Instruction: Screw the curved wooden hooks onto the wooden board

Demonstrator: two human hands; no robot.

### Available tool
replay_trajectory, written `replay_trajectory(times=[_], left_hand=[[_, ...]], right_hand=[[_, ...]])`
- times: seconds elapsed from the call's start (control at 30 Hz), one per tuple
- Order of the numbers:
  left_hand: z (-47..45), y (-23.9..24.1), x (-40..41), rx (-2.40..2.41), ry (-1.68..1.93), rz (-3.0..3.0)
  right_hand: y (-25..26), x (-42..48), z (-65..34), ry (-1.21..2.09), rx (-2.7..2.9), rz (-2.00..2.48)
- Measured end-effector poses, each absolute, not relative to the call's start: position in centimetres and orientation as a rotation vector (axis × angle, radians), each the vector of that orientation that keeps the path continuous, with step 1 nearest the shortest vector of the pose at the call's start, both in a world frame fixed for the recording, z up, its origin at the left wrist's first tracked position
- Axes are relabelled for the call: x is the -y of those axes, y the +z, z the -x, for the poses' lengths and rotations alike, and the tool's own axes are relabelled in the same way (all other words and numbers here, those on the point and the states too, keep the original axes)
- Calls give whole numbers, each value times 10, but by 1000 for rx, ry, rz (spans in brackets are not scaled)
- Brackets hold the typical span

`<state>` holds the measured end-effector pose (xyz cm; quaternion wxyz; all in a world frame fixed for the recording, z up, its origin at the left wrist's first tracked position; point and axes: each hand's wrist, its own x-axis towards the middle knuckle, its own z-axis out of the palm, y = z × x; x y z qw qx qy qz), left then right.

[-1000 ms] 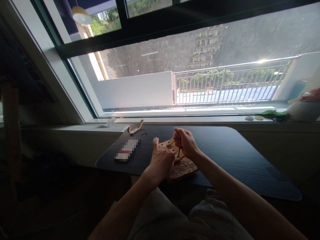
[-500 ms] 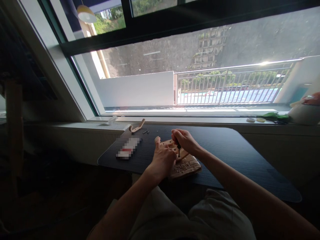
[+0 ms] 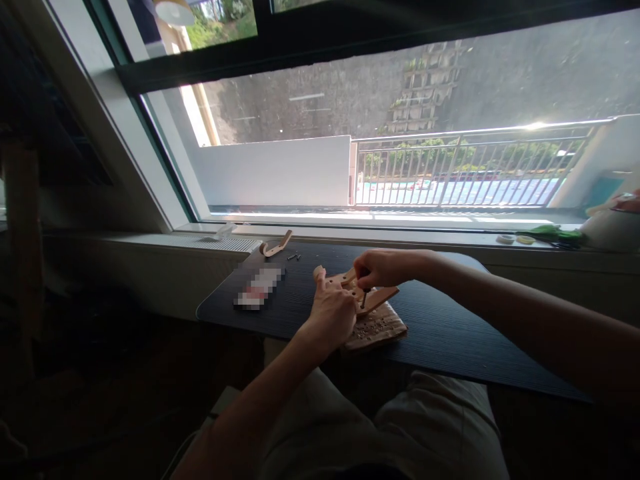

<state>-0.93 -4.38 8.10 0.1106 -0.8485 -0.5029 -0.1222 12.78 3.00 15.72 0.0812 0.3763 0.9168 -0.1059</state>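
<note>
The right hand (image 3: 380,268) covers most of the slim tool's (image 3: 363,301) handle. The left hand (image 3: 334,310) hides part of the wooden piece (image 3: 383,299). Pixelation obscures an oblong object (image 3: 259,288); the top edge crops a lamp (image 3: 175,12).

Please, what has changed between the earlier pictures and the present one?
The bare right hand has turned, its forearm swinging outward to the right; it still grips the slim, dark-handled metal tool. Nothing was let go. The bare left hand stays on the light-brown wooden pieces; the curved pale wooden strip and small metal fasteners lie unmoved.
</note>
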Motion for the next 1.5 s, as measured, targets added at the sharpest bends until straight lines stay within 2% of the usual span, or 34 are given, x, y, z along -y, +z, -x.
replay_trajectory(times=[0.13, 0.37, 0.47, 0.6, 0.87, 1.1, 1.2, 1.37, 1.5], left_hand=[[9, 85, 46, 1498, -394, 2521], [8, 90, 46, 1523, -330, 2551], [8, 90, 46, 1529, -298, 2550], [9, 84, 46, 1490, -357, 2518], [6, 86, 47, 1494, -305, 2491], [5, 88, 47, 1514, -253, 2524], [4, 89, 48, 1544, -243, 2515], [4, 89, 49, 1547, -267, 2529], [5, 86, 47, 1522, -263, 2527]], right_hand=[[159, -35, -128, -136, -2662, -1377], [190, -24, -120, -224, -2544, -1113], [181, -20, -119, -34, -2599, -1069], [165, -14, -127, 190, -2621, -1223], [190, -6, -123, -83, -2560, -1150], [176, -7, -113, 78, -2695, -1156], [183, -5, -111, 65, -2578, -1243], [191, -9, -114, -63, -2624, -1133], [180, -14, -118, 52, -2719, -1151]])
